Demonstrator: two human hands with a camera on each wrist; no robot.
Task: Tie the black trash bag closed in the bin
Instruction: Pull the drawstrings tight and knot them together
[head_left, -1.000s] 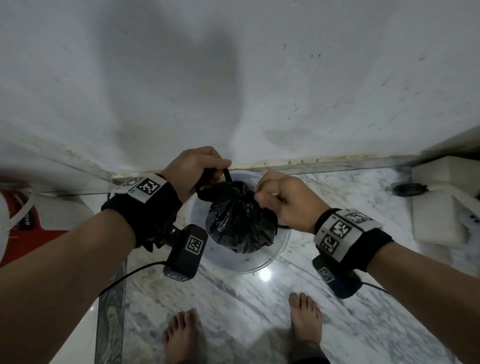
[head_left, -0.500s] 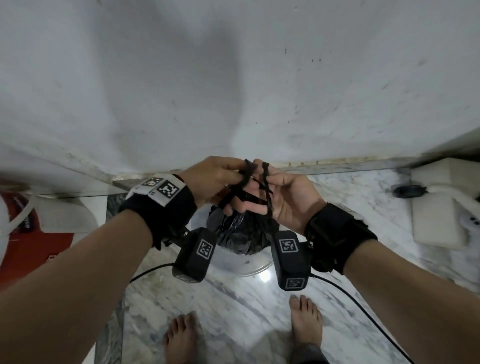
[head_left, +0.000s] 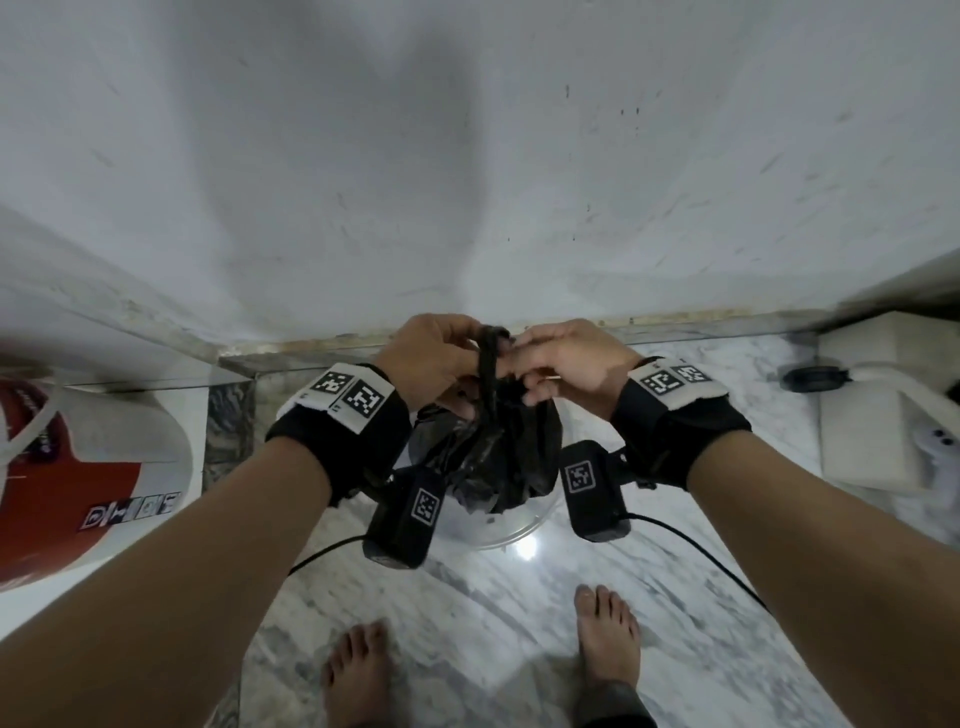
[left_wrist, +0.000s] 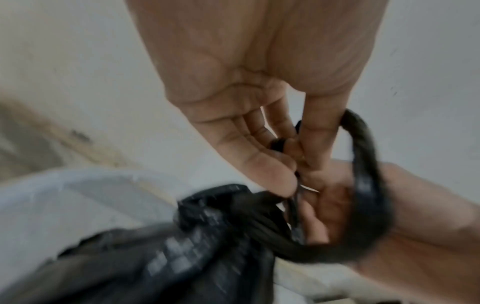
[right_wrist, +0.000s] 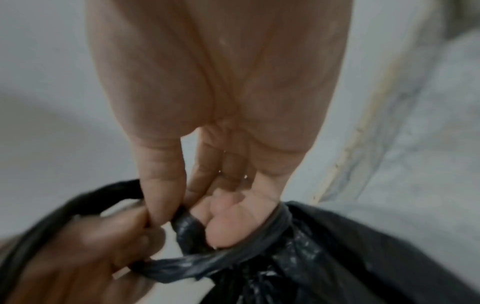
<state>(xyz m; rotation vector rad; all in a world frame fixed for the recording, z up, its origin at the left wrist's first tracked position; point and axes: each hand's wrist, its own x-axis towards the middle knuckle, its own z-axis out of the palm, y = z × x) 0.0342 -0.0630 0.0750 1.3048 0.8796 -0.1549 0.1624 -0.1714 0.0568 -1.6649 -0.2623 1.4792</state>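
Both hands meet above the bin (head_left: 511, 527), which stands on the marble floor (head_left: 467, 623) close to the foot of the white wall (head_left: 467, 182). The black trash bag (head_left: 498, 457) sits in the bin, its gathered top drawn up into twisted strands. The left hand (head_left: 434, 358) pinches one strand between thumb and fingers, and the right hand (head_left: 563, 364) curls its fingers round another beside it. Bare feet (head_left: 608, 639) stand near the bin.

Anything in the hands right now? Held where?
Both hands, left and right, pinch the bag by its twisted top strips.
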